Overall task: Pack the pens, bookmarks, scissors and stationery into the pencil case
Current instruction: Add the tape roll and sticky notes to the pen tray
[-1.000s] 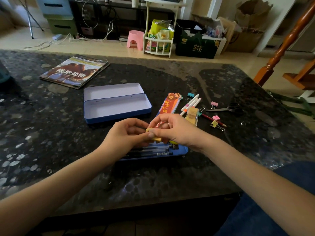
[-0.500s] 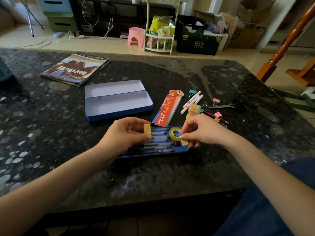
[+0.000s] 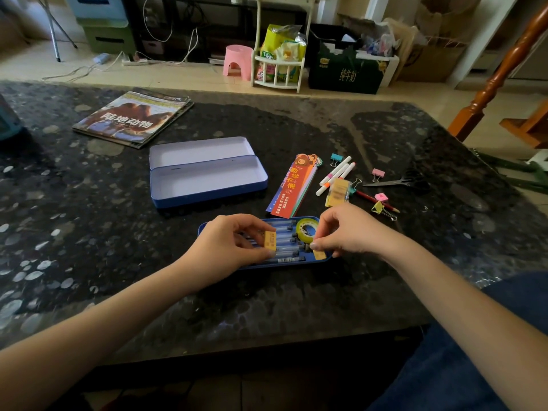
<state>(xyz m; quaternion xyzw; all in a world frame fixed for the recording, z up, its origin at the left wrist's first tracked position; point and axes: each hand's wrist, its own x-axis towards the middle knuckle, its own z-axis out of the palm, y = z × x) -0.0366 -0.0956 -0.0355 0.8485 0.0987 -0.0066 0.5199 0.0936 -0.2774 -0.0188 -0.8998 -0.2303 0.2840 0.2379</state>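
Dark speckled stone desk (image 3: 89, 232) across the middle of the view. Magazine (image 3: 133, 118) lying flat at 10 o'clock, Chinese title on the cover, well apart from the rest. Beyond the far edge, tiled floor (image 3: 178, 75) with a white power strip (image 3: 135, 62) and loose cables (image 3: 166, 31) at 11 o'clock. Pink stool (image 3: 237, 62) at 12 o'clock, just beside a small white rack (image 3: 278, 72) stuffed with snack packets. Dark green carton (image 3: 347, 72) near 1 o'clock, brown paper bags (image 3: 439, 34) behind it. Wooden stair post (image 3: 504, 63) at 2 o'clock. Stacked drawers (image 3: 100, 22), blue over green, at 11 o'clock.
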